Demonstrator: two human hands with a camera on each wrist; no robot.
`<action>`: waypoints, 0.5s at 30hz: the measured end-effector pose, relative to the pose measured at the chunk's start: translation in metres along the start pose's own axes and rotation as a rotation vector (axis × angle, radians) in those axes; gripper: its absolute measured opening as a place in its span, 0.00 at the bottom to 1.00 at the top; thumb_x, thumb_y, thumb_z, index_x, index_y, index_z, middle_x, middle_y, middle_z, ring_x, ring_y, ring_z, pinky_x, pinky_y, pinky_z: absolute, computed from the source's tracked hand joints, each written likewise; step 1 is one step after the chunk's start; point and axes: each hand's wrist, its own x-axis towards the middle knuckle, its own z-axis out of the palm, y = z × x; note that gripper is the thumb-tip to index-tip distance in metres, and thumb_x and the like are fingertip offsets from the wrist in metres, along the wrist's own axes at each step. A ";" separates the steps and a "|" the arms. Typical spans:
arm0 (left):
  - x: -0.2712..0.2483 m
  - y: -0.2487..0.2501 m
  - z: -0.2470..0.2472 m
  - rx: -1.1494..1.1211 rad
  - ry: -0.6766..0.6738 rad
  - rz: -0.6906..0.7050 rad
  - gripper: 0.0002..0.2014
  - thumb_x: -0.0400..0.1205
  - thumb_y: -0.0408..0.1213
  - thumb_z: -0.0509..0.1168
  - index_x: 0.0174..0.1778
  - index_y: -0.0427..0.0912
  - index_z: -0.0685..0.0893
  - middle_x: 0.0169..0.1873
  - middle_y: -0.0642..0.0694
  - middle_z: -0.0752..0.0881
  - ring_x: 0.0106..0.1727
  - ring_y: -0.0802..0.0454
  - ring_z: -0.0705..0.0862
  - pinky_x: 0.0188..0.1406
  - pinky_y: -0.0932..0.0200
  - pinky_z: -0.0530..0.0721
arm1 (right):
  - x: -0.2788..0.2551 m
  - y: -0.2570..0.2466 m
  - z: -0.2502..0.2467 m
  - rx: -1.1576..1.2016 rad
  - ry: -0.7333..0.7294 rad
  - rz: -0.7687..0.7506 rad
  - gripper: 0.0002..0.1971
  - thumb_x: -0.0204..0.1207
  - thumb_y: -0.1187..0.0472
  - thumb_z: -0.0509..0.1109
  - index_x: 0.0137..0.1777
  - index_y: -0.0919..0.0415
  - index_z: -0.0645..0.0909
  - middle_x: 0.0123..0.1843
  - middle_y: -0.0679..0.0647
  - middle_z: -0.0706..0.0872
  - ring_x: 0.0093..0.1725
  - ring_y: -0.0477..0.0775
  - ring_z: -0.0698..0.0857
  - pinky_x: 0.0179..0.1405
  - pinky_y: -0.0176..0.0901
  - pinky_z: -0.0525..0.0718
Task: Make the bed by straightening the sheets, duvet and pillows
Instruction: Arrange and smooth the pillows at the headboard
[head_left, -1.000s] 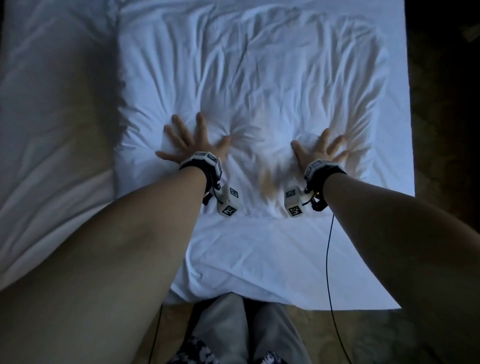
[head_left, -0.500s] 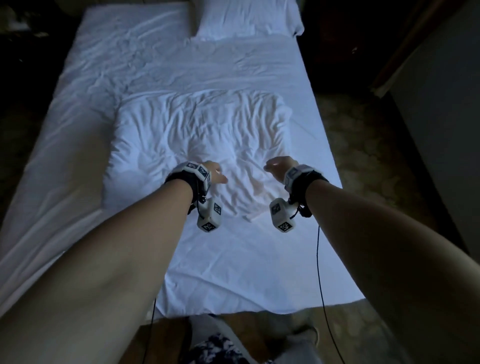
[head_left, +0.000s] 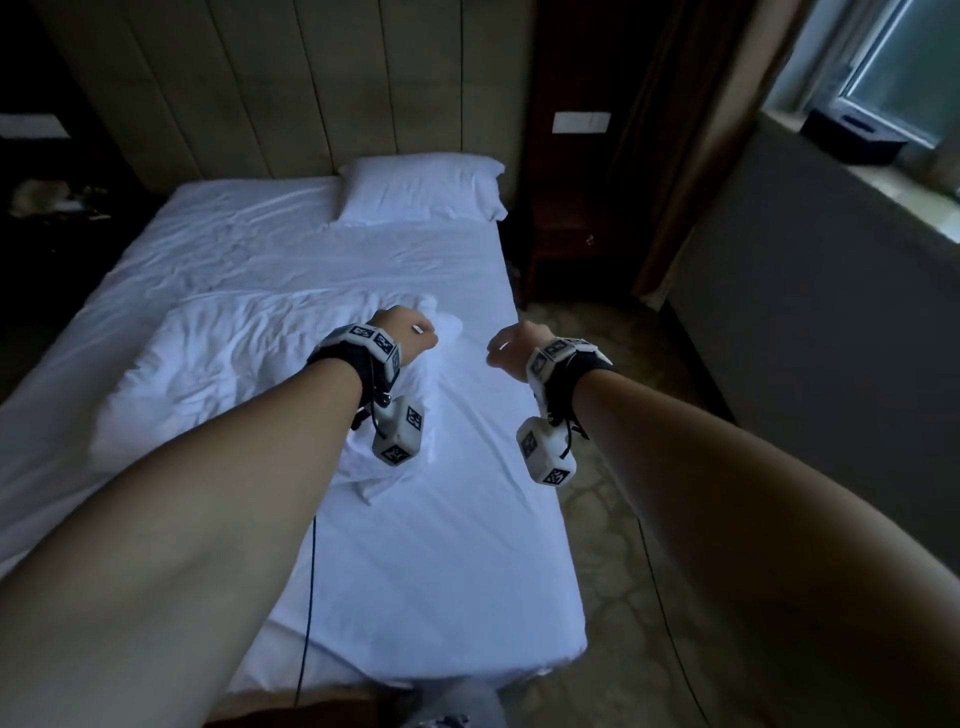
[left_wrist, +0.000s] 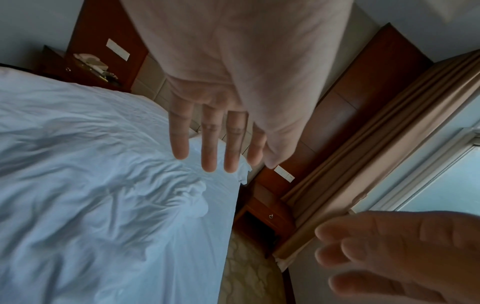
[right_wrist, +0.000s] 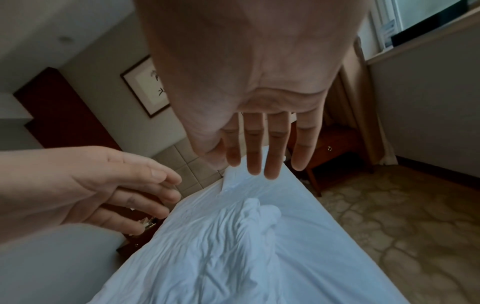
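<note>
The person is standing at the foot of the bed (head_left: 467, 571), at the bottom of the head view, holding both arms out over it. The left hand (head_left: 402, 338) is hovering at centre frame and the right hand (head_left: 514, 348) is hanging just to its right, over the bed's right edge; in the wrist views the fingers (left_wrist: 207, 142) of the left and the fingers (right_wrist: 255, 148) of the right are hanging straight and loosely spread, released, grasping nothing and touching no cloth. The crumpled pillow (head_left: 249, 374) is lying mid-bed, left of centre, its creased corner bunching up just beneath the left hand, while the second pillow (head_left: 421, 189) is sitting neatly against the headboard (head_left: 260, 93) in the upper middle. The sheet (head_left: 291, 244) between them is showing light wrinkles. I am judging the crumpled pillow to be soft, light and floppy; it is likely going to sag if lifted from one corner, so taking it by two opposite edges or corners looks best for carrying it up beside the other one. The cotton looks likely to be grippy rather than slippery. I am finding no readable brand, label or writing anywhere; the wristbands (head_left: 371, 340) are only carrying black-and-white marker squares.
</note>
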 end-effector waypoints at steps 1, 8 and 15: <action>0.003 0.008 0.001 0.010 0.001 -0.002 0.14 0.81 0.43 0.65 0.62 0.46 0.86 0.60 0.44 0.86 0.60 0.43 0.83 0.55 0.60 0.78 | 0.000 0.008 -0.009 -0.004 -0.004 -0.004 0.13 0.76 0.55 0.68 0.58 0.54 0.88 0.54 0.56 0.89 0.55 0.59 0.87 0.58 0.52 0.86; 0.057 0.035 0.025 0.017 -0.017 -0.091 0.12 0.81 0.47 0.66 0.56 0.48 0.87 0.58 0.43 0.87 0.52 0.43 0.85 0.52 0.57 0.81 | 0.047 0.068 -0.047 -0.038 0.001 -0.045 0.13 0.75 0.55 0.68 0.57 0.49 0.87 0.58 0.53 0.88 0.57 0.58 0.86 0.58 0.49 0.85; 0.143 0.059 0.064 -0.086 0.007 -0.235 0.17 0.83 0.46 0.64 0.65 0.44 0.83 0.62 0.39 0.85 0.61 0.39 0.83 0.61 0.48 0.83 | 0.144 0.117 -0.075 -0.168 -0.118 -0.105 0.13 0.76 0.53 0.66 0.58 0.47 0.86 0.61 0.50 0.87 0.60 0.57 0.85 0.57 0.46 0.84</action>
